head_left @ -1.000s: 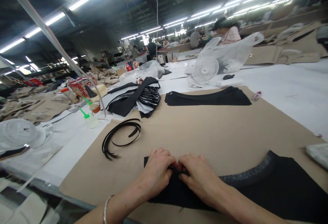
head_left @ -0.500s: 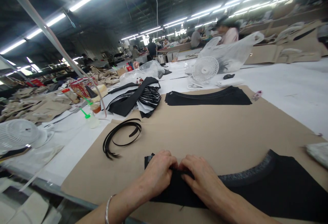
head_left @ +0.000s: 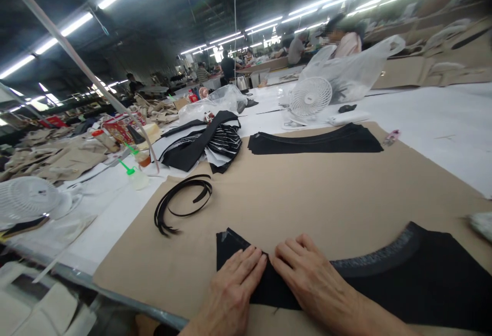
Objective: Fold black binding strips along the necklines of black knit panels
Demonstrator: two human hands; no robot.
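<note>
A black fabric piece [head_left: 415,290] with a curved, greyish-edged band along its upper side lies at the front of the brown sheet [head_left: 307,192]. My left hand [head_left: 234,285] rests on its left part, fingers stretched out flat and side by side near the top edge. Close beside it, my right hand [head_left: 315,279] bends its fingers over the same edge, seemingly gripping the cloth; its thumb is hidden. The fabric's left corner [head_left: 226,241] shows past my left fingers. Loops of narrow black strip [head_left: 158,215] lie to the left of my hands.
Behind are a stack of curved black pieces [head_left: 319,142] and a fanned black-and-white bundle [head_left: 192,149]. White fans [head_left: 310,96] stand on the white table, along with green-tipped bottles [head_left: 134,176] and a clear plastic bag [head_left: 357,72]. A slanting pole [head_left: 73,54] rises at left. People sit farther back.
My left hand has gone from a bent pinch at the fabric edge to lying flatter and lower on it. My right hand stays near the edge with its fingers less tightly bunched. The view shifts slightly.
</note>
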